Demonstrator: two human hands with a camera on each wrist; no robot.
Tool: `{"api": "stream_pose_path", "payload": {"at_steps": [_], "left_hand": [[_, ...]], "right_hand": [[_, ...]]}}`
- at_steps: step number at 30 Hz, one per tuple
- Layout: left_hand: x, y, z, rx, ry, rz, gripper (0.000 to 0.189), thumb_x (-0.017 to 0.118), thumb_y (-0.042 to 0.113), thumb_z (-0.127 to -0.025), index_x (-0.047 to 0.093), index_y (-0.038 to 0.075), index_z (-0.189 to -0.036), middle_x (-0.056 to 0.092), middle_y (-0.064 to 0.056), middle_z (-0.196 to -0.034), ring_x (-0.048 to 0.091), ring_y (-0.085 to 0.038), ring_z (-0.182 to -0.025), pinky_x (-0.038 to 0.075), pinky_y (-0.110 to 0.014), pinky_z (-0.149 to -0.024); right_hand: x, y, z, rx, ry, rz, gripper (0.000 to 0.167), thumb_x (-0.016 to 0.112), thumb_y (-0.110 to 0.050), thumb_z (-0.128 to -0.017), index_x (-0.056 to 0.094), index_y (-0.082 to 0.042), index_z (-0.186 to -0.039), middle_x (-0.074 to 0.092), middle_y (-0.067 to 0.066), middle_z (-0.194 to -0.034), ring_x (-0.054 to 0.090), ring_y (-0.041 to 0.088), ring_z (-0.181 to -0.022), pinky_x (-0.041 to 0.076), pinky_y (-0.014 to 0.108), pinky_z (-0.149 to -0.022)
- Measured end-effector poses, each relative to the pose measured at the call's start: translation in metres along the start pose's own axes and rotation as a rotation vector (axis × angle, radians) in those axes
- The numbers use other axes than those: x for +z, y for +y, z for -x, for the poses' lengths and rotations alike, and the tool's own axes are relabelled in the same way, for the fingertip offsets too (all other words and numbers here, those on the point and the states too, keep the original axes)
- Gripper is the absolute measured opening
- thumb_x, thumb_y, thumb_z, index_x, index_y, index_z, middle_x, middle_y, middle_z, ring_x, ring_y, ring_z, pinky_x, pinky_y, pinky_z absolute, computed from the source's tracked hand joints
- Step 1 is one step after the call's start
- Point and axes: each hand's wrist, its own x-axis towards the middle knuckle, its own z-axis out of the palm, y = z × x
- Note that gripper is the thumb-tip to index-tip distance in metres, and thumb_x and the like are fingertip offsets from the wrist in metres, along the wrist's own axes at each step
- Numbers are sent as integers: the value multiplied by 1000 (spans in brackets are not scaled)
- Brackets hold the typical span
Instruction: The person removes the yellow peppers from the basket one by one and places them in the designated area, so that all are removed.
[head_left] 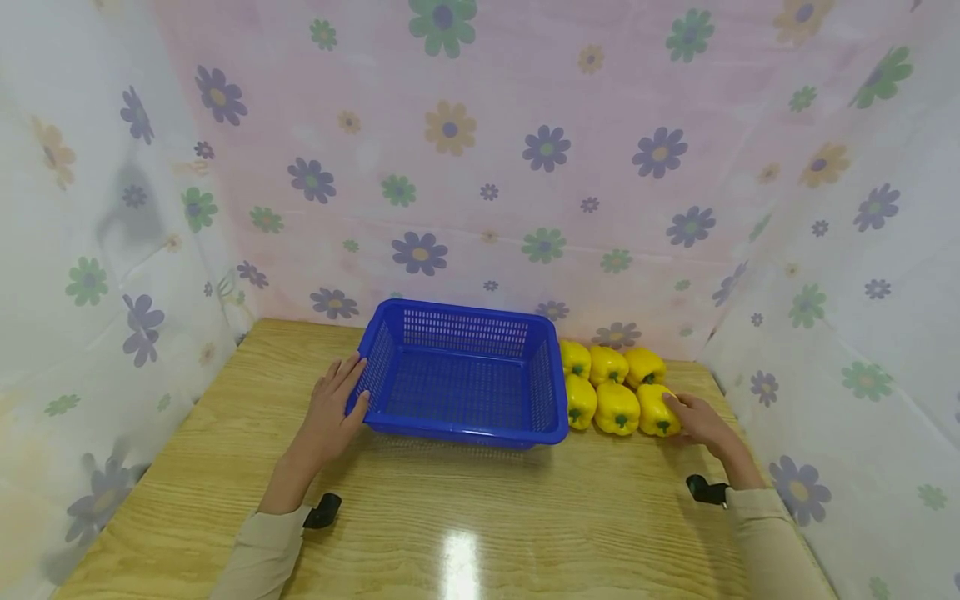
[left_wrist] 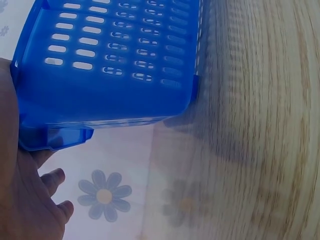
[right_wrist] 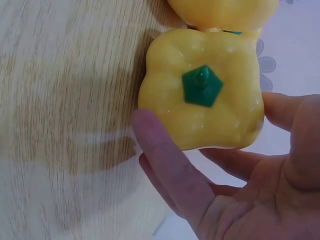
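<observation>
A blue plastic basket (head_left: 465, 432) with slotted walls stands on the table, its inside bare. My left hand (head_left: 332, 414) holds its left rim; in the left wrist view, fingers (left_wrist: 54, 180) show below the basket's (left_wrist: 110, 95) rim lip. At the right, my right hand (head_left: 701, 423) grips a yellow bell pepper (head_left: 657, 408), the front right one of a group. The right wrist view shows the thumb on one side of this pepper (right_wrist: 220, 120) and fingers (right_wrist: 167, 155) round the other, its green stem facing the camera.
More yellow bell peppers (head_left: 617, 407) sit in two rows against the basket's right side, which partly hides the nearest ones. The wooden table (head_left: 480, 508) ends at a flowered cloth (head_left: 495, 167) behind, with more cloth on both sides.
</observation>
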Motion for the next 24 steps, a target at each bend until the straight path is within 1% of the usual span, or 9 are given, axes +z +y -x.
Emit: {"api": "stream_pose_path", "payload": {"at_steps": [3,6,8,10,12,14,19,21,24], "left_hand": [[0,1,0,3,-12,-6,59,46,25,-107,33,1,-158,26,-19,-166,9,-47,-155,8,-73,-118],[-1,3,-1,6,-28,-13,59,45,28,-108,32,2,-159,25,-19,-167,8,-47,-155,7,-73,-118],[-2,4,-1,7,-40,-22,60,45,30,-108,31,1,-159,24,-19,-167,7,-47,-155,7,-73,-118],[-4,5,-3,7,-57,-34,61,45,31,-108,31,1,-159,23,-19,-167,7,-48,-155,7,-73,-117],[-7,6,-5,4,-73,-62,62,47,32,-107,32,0,-159,24,-19,-167,7,-48,-154,8,-73,-117],[-11,8,-6,3,-92,-95,63,49,33,-106,33,-1,-158,25,-21,-166,9,-49,-154,8,-73,-117],[-22,13,-11,12,-129,-175,64,55,31,-104,36,-3,-155,29,-24,-163,13,-51,-152,11,-74,-116],[-25,14,-12,20,-138,-205,63,55,31,-104,38,-3,-155,30,-24,-163,15,-51,-152,13,-74,-116],[-27,14,-15,33,-141,-257,62,53,33,-105,40,-3,-154,33,-24,-161,19,-50,-151,15,-73,-116]], "right_hand": [[0,-1,3,7,19,17,80,23,-44,-111,12,25,-149,28,48,-145,52,55,-124,61,47,-84],[-1,-1,6,17,33,36,82,22,-48,-111,12,22,-152,22,47,-150,43,59,-131,60,49,-87],[-2,-2,10,13,47,101,83,21,-49,-110,11,22,-152,20,48,-151,39,62,-133,58,54,-89],[-4,-6,15,-3,76,196,83,20,-49,-110,11,22,-152,20,50,-151,34,64,-134,52,61,-95],[-4,-12,20,-33,121,300,82,22,-48,-111,12,23,-151,21,51,-149,34,66,-132,46,68,-99],[-3,-19,26,-70,169,372,81,24,-47,-111,14,24,-151,23,52,-147,33,68,-131,38,73,-101],[3,-40,37,-166,230,396,80,31,-46,-110,13,19,-154,16,52,-150,18,70,-135,19,80,-106],[5,-47,40,-209,255,406,79,35,-44,-110,13,17,-155,12,51,-152,12,71,-137,11,82,-107],[9,-53,43,-266,304,423,76,40,-41,-110,15,15,-156,7,50,-154,4,71,-140,4,82,-108]]}}
